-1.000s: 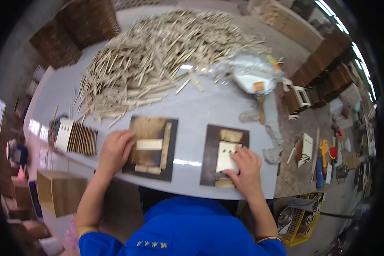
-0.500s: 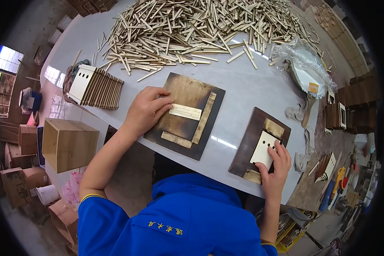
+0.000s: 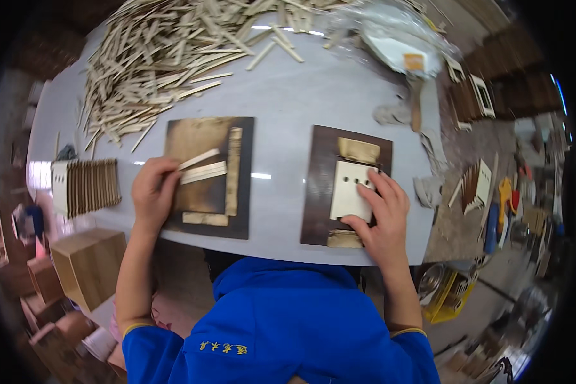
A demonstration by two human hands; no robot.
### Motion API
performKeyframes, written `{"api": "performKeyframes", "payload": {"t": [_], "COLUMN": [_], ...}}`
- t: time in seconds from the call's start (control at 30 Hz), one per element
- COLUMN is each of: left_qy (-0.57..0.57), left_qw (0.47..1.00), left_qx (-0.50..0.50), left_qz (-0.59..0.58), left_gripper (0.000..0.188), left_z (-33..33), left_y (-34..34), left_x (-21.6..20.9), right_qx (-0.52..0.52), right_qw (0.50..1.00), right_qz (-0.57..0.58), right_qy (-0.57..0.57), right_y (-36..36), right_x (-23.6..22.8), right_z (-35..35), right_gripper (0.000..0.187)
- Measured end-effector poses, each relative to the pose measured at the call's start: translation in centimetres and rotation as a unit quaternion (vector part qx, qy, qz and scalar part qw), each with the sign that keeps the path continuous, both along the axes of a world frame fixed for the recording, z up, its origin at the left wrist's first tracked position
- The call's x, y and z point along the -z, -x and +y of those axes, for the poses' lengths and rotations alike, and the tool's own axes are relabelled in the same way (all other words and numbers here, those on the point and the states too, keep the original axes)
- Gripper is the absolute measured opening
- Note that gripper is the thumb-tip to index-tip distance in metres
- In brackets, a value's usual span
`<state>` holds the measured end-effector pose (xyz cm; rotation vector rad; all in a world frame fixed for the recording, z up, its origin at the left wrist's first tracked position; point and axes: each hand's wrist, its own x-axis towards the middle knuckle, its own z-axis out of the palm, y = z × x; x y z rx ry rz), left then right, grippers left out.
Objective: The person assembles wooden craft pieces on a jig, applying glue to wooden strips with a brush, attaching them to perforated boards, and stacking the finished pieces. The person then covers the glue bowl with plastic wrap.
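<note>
My left hand [image 3: 153, 192] pinches the left end of a thin pale wooden strip [image 3: 203, 158]. The strip slants up, away from a short row of similar strips [image 3: 206, 172]. These lie on a dark, stained board [image 3: 242, 211] with a wooden rail along its right side and another at its near edge. On a second dark board [image 3: 319, 192], to the right, a pale panel [image 3: 348, 198] with three holes sits between two wooden blocks. My right hand [image 3: 385, 211] grips this panel by its right side, thumb at the near edge and fingers at the far right corner.
A big heap of loose strips [image 3: 153, 57] covers the far left of the table. Slotted panels stand in a row [image 3: 89, 185] at the left edge. Plastic wrap, a white tray [image 3: 397, 41] and a brush [image 3: 416, 96] lie far right. Tools [image 3: 496, 211] are beyond the right edge.
The view has swung right, so the table appears shifted left. My left hand has drawn one strip at an angle from the row. My right hand stays on the holed panel.
</note>
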<state>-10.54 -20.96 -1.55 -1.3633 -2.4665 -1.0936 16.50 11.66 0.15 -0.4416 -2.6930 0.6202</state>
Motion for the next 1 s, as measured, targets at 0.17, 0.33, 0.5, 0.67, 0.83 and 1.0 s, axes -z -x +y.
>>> {"api": "performKeyframes", "payload": {"t": [0.17,0.33,0.5,0.67,0.83,1.0], "left_qy": [-0.079,-0.101,-0.013,-0.02,-0.068,-0.064], "left_qw": [0.98,0.981,0.925,0.881,0.846,0.853], "left_qx": [-0.112,-0.019,0.17,0.164,0.111,0.079], "left_qz": [-0.145,-0.162,-0.341,-0.444,-0.517,-0.511], "left_gripper": [0.018,0.021,0.024,0.021,0.019,0.018], "left_z": [2.2,8.3,15.3,17.0,17.2,17.4], "left_y": [-1.3,-5.7,-10.7,-11.9,-12.4,-12.3], "left_x": [-0.4,-2.1,-3.7,-3.1,-2.6,-3.0], "right_qx": [0.0,-0.003,-0.007,0.0,-0.008,-0.032], "right_qw": [1.0,1.0,1.0,1.0,1.0,0.999], "right_qz": [0.011,0.015,0.011,0.012,0.012,0.002], "right_qy": [0.016,0.027,0.02,0.0,0.003,0.01], "right_y": [-1.1,-1.9,-1.7,-1.5,-1.2,-1.1], "right_x": [0.1,-0.1,-0.5,-0.5,-0.7,-0.6], "right_z": [0.3,1.0,1.0,1.1,1.4,1.8], "right_gripper": [0.053,0.05,0.045,0.042,0.04,0.04]}}
